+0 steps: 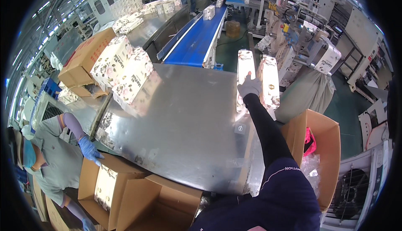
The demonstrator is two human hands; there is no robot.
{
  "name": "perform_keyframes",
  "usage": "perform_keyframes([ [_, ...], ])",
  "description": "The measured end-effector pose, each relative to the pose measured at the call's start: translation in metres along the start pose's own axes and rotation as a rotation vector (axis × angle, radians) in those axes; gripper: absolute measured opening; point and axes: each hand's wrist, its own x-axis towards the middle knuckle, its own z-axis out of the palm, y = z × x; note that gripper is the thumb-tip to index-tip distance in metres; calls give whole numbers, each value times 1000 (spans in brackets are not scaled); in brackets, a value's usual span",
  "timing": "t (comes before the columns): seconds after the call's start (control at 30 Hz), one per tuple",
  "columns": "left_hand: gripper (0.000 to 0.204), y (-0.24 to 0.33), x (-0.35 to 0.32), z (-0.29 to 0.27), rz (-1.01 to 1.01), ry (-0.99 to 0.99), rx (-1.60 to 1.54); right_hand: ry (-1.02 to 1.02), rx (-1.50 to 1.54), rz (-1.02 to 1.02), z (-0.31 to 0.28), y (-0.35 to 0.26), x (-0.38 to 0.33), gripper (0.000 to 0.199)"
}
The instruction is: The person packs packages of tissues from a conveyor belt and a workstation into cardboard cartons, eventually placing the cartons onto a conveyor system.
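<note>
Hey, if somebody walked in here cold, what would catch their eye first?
Probably the big shiny metal table in the middle, with the person's right hand in a grey glove stretched to two tall floral-wrapped packs at its far right edge. Next, the blue conveyor belt running away behind it, carrying another pack, and the stack of floral packs leaning at the table's left edge above a co-worker's blue-gloved hand.

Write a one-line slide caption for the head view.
Gloved right hand reaches two floral packs on a steel table.
</note>
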Motion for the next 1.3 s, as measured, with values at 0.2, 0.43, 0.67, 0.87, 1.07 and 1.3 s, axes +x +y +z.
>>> perform_keyframes([
  [0.2, 57, -63, 32, 31, 381, 314, 43, -55, -86, 57, -16, 27, -2, 59],
  [0.43, 38, -46, 29, 37, 510, 275, 78, 17, -49, 114, -13, 88, 43, 95],
  [0.67, 40, -83, 51, 77, 528, 158, -66, -99, -95, -18, -4, 108, 4, 80],
  [0.87, 42, -101, 55, 118, 478, -260, 24, -201, -208, -167, -3, 127, 10, 74],
  [1.07, 49, -77, 32, 113, 323, -1045, 312, 247, -124, -468, -45, 39, -28, 73],
  [1.3, 48, -80, 26, 129, 611, -877, 207, -225, -307, -1029, 105, 16, -309, 70],
])
